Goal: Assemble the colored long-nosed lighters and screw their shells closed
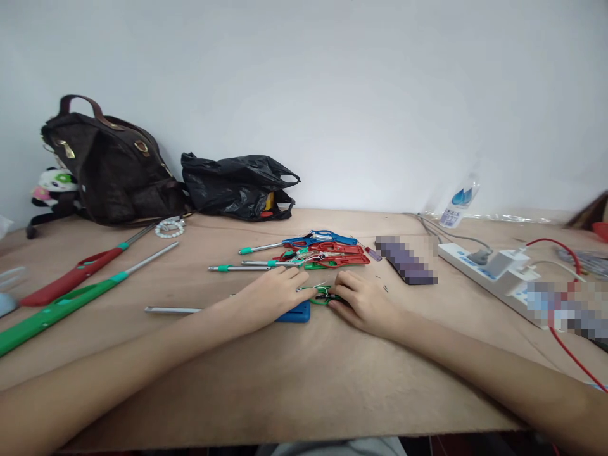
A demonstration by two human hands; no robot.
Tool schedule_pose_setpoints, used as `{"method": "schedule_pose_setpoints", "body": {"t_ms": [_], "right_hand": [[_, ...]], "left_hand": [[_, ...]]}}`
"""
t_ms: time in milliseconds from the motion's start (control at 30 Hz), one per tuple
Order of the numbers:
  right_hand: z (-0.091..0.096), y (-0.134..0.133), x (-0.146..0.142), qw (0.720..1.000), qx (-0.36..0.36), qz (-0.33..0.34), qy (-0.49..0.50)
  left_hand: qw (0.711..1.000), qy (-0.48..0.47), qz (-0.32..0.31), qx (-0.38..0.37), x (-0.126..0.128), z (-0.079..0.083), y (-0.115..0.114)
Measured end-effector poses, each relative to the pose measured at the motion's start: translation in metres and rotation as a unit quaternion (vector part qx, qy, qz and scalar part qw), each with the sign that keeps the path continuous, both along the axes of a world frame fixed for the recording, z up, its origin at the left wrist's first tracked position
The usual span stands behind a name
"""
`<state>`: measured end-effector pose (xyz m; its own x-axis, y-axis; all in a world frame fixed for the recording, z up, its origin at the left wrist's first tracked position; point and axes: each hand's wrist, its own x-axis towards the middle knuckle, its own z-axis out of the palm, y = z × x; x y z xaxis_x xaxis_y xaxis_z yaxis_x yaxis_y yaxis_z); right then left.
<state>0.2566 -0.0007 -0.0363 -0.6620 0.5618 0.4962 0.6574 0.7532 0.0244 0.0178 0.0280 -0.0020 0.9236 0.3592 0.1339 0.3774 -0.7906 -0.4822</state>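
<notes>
A green lighter casing (322,300) with thin white and black wires lies between my hands, partly covered by them. My left hand (278,292) has its fingers bent down on the casing's left side. On the other side my right hand (363,301) pinches with curled fingers at the casing and its wires; the exact grip is hidden. Under my left hand lies a blue lighter casing (299,313), its metal tube (171,310) pointing left. Just beyond are several opened long lighters, among them a blue one (323,239) and a red one (351,259), with loose wires.
A small screwdriver (373,253) and a dark phone (407,261) lie to the right, near a white power strip (491,282) with red cable. Whole red (71,278) and green (61,313) lighters lie left. A backpack (118,168) and black plastic bag (232,183) stand behind.
</notes>
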Motion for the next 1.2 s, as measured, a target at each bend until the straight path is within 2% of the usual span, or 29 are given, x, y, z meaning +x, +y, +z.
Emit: {"method": "schedule_pose_setpoints", "body": {"t_ms": [200,500,700,933,1100,1200], "right_hand": [[0.0010,-0.0002,-0.0009,1.000,-0.015,0.002,0.014],[0.0021,-0.0016,-0.0057,0.999,-0.041,-0.026,0.002],[0.0053,-0.0029,-0.0075,0.996,-0.081,-0.035,0.023],[0.0037,-0.0037,-0.0082,0.996,-0.077,-0.028,0.027],[0.0056,-0.0041,-0.0087,0.996,-0.082,-0.025,0.036],[0.0069,-0.0039,-0.0086,0.995,-0.088,-0.028,0.033]], "left_hand": [[1.000,-0.005,-0.006,0.010,0.0028,0.0024,-0.0013],[1.000,0.004,0.018,0.003,0.0054,0.0041,-0.0034],[0.997,-0.027,0.031,-0.059,0.0024,0.0021,-0.0007],[0.972,-0.108,0.044,-0.206,0.0009,0.0031,-0.0065],[0.958,-0.153,0.087,-0.228,0.0067,-0.0017,-0.0059],[0.957,-0.160,0.086,-0.226,0.0090,-0.0034,-0.0055]]}}
